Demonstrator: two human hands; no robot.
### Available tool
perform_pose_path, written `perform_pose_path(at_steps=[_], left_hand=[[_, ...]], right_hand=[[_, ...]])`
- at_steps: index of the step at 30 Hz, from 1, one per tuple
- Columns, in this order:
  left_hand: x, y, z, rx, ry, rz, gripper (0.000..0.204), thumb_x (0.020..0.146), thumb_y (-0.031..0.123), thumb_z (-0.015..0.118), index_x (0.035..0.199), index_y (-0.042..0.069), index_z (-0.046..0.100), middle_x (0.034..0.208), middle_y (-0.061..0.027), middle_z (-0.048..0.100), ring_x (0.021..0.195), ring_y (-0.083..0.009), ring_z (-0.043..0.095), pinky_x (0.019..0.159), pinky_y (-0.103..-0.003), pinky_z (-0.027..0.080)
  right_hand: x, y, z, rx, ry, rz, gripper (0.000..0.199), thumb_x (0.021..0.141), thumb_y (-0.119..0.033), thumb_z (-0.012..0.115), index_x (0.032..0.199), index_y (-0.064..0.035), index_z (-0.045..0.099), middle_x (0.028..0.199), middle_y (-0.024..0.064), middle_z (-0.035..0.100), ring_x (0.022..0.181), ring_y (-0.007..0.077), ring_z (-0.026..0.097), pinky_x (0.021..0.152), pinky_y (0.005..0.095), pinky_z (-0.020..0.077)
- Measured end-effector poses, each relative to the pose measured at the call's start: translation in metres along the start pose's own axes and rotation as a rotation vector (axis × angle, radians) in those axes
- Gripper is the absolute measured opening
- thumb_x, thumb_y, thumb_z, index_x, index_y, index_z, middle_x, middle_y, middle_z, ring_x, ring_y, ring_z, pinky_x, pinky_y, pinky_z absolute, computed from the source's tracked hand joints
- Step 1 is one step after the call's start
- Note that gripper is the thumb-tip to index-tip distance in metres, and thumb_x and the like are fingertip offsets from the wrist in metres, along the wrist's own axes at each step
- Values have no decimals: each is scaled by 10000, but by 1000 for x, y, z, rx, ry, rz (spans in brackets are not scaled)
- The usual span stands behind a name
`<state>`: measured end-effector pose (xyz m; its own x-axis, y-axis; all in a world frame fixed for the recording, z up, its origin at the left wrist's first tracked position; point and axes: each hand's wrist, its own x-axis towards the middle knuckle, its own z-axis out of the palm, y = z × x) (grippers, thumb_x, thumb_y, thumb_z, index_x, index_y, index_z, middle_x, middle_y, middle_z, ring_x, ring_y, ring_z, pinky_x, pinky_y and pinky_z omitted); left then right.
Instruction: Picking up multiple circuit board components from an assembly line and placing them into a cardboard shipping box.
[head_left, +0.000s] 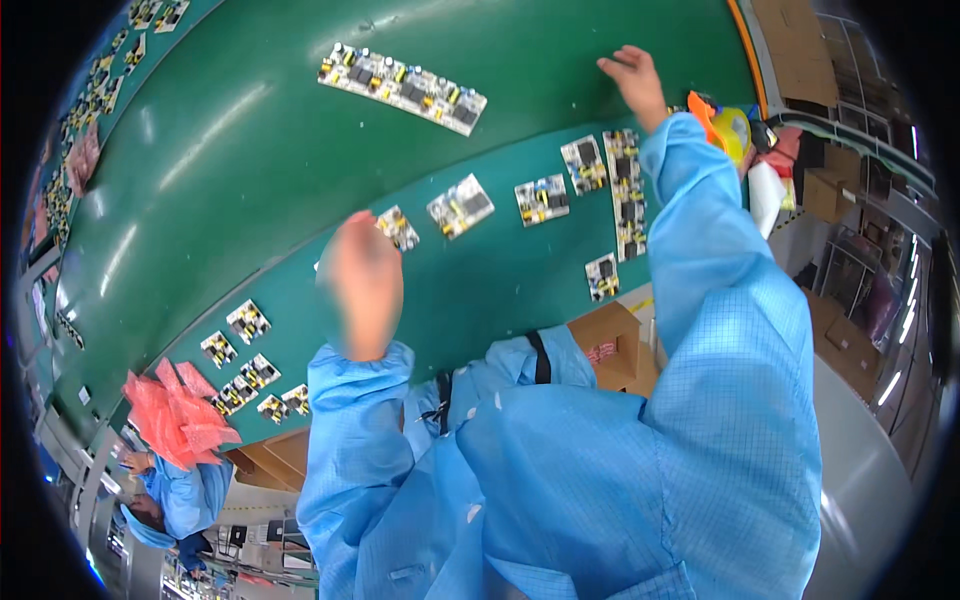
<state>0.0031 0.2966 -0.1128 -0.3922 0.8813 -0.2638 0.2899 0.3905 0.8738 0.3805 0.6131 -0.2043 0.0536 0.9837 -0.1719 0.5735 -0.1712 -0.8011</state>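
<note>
My left hand (366,280) hovers over the near green mat, smeared by motion, so its fingers cannot be made out. Just beyond its fingertips lies a small circuit board (398,229), partly covered by the hand. To the right of that, a larger pale circuit board (461,206) and another small board (542,200) rest on the mat. My right hand (636,82) reaches over the far green surface with fingers stretched out and nothing visible in them. Below it, near the forearm, are an upright strip of joined boards (626,195) and a single board (584,165).
A long joined board panel (402,88) lies on the far surface. Pink bubble-wrap bags (178,415) and several small boards (248,321) sit at left. A yellow tape roll (735,133) stands at the right edge. A cardboard box (608,345) is near my lap. A co-worker (180,495) sits lower left.
</note>
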Motion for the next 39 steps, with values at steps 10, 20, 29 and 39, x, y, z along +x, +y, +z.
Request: perform_pose_path(at_steps=[10,20,29,39], left_hand=[[184,6,19,510,26,150,782,726,20,682,1418,14,318,1370,-229,416,1280,-390,406,1023,-454,394],[274,29,16,823,-370,527,954,599,-42,699,1450,110,293,1410,-130,398,1297,-373,382,1008,-464,430],[261,1,-8,914,-486,526,870,582,138,798,1348,96,387,1131,-116,518,1059,-328,526,871,-449,485],[200,-18,-48,754,-466,412,825,619,178,792,1337,44,408,1065,-147,508,1019,-308,521,877,-412,474]], right_hand=[[235,7,-31,-287,140,-324,863,750,-335,824,1373,35,356,1346,179,472,1233,276,486,956,362,463],[197,-78,-7,-765,-48,-36,682,673,-363,818,1185,19,580,1144,205,613,1077,340,571,973,399,404],[-141,-110,-33,-47,-579,-112,624,695,-181,815,1219,-32,509,1106,78,515,1027,207,518,898,325,444],[-335,-24,6,-543,-170,-56,698,641,-151,813,1239,-32,475,1168,161,484,1069,368,473,937,444,391]])
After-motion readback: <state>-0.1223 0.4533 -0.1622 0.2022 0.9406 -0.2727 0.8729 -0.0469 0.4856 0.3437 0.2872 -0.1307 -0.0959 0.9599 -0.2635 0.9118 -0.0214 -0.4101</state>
